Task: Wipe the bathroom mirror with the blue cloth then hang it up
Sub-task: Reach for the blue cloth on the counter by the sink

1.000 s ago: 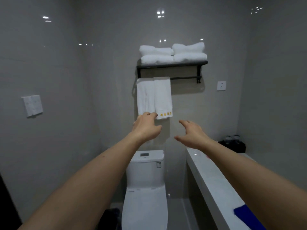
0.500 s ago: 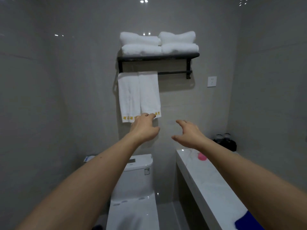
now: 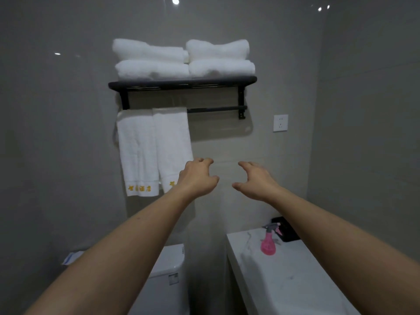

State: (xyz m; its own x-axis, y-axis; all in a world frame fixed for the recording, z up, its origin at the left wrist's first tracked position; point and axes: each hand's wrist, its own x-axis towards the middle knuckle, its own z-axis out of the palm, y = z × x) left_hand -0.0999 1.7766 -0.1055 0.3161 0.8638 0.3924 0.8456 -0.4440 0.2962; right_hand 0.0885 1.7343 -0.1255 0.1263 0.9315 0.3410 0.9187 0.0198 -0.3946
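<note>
Your left hand (image 3: 197, 178) and right hand (image 3: 256, 181) reach forward side by side, fingers loosely curled, both empty and gripping nothing. The blue cloth does not show in this view, so where it lies and which way it points cannot be told. Ahead on the grey wall, a black towel rack (image 3: 181, 84) runs left to right, carrying four folded white towels (image 3: 184, 59). Two white hand towels (image 3: 154, 151) hang lengthwise from its bar (image 3: 216, 109); your left hand overlaps the right one's lower corner. A pink spray bottle (image 3: 268, 243) stands on the white counter (image 3: 295, 280) at lower right, beside a toilet tank (image 3: 169, 269).
</note>
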